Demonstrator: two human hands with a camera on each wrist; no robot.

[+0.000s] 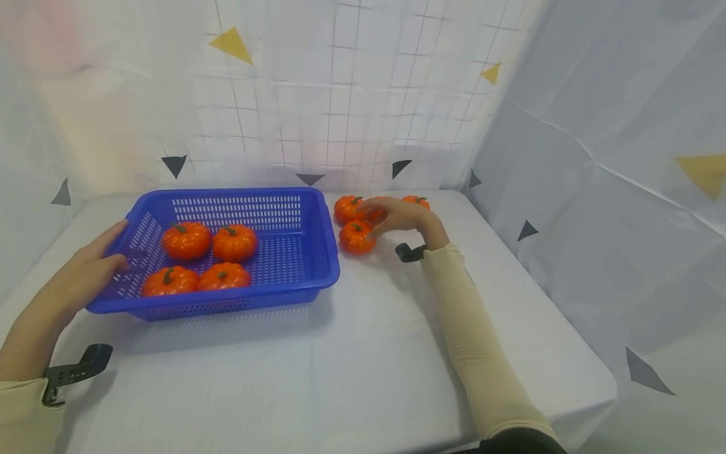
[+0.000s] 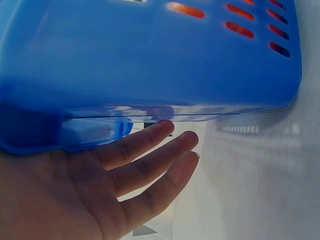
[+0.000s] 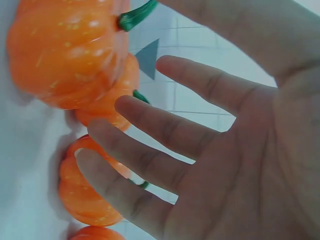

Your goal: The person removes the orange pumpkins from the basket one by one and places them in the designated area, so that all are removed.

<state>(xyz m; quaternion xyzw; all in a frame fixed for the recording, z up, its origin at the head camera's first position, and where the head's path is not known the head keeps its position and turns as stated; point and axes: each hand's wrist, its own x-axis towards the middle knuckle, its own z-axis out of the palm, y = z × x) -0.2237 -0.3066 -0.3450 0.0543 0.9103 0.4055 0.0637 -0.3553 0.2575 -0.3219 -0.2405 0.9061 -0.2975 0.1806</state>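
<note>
Right hand point(image 1: 399, 216) spread open over loose pumpkins point(image 1: 357, 237), gripping none; left hand point(image 1: 93, 265) flat against basket point(image 1: 317, 217) wall.

Readable text: none in any of the three views.
Blue basket point(image 1: 326, 239): plain perforated plastic, no label, brand or number on its walls or rim.
Orange pumpkins point(image 1: 357, 237) just right of the basket: plain skins with green stems, no stickers or print.
Backdrop cloth point(image 1: 351, 94) behind the basket: a thin grid with yellow and dark grey triangles, which are pattern only, no letters or digits.
Sleeve point(image 1: 471, 328) to the right of the basket: a small dark mark near the cuff, too small to read.
</note>
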